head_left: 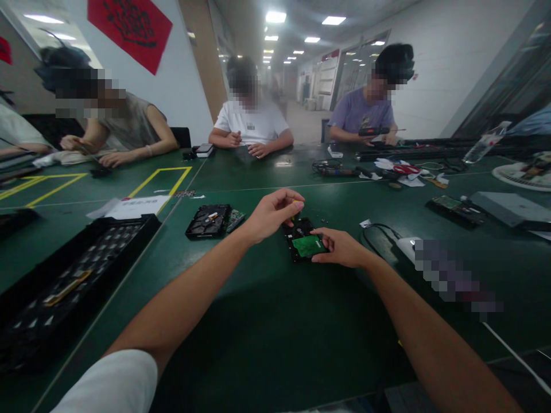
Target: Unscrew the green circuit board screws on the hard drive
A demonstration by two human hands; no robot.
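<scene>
Nearby — left of the green-boarded drive [305, 245] — lies an opened drive [209, 221].

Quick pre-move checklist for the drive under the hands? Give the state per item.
1. Black hard drive with green circuit board lies flat on the dark green table: ok.
2. Right hand touches the drive's right edge: ok. Firmness of grip: cannot tell.
3. Left hand pinches a small yellow-tipped tool over the drive's far end: ok.
4. Tool tip seated on a fastener: cannot tell, the fingers hide it.
5. Tiny loose specks, possibly screws, lie on the table just beyond the drive, apart from both hands: ok.
6. Black cable lies to the right, not touching the right hand: ok.
</scene>
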